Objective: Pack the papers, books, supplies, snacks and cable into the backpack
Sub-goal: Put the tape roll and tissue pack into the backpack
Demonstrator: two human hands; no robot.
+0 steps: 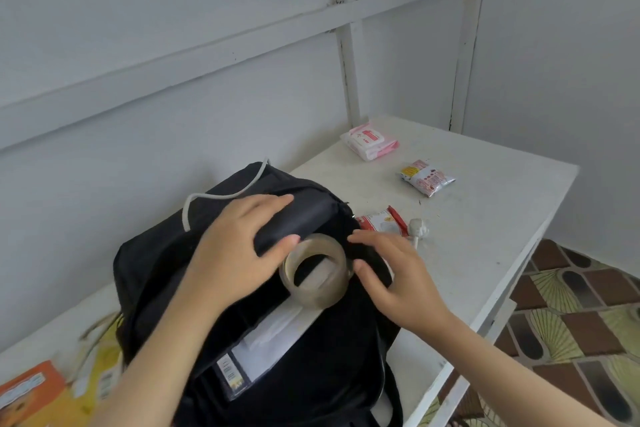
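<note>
A black backpack [156,270] lies on the white table [485,218] with its main compartment open. My left hand [239,246] grips the upper flap of the opening, fingers over it and thumb under. A roll of clear tape [323,296] sits in the mouth of the bag, above white papers and a book [273,340] inside. My right hand [391,274] hovers beside the roll with fingers straight, touching the opening's right edge. A white cable [221,197] lies across the top of the backpack.
On the table right of the bag are a red-and-white snack packet [382,222], a small white wrapped item [417,230], a silver snack packet [427,178] and a pink-and-white pack [369,141]. An orange box [27,392] and yellow items [100,360] lie at the left. The table edge drops to tiled floor at right.
</note>
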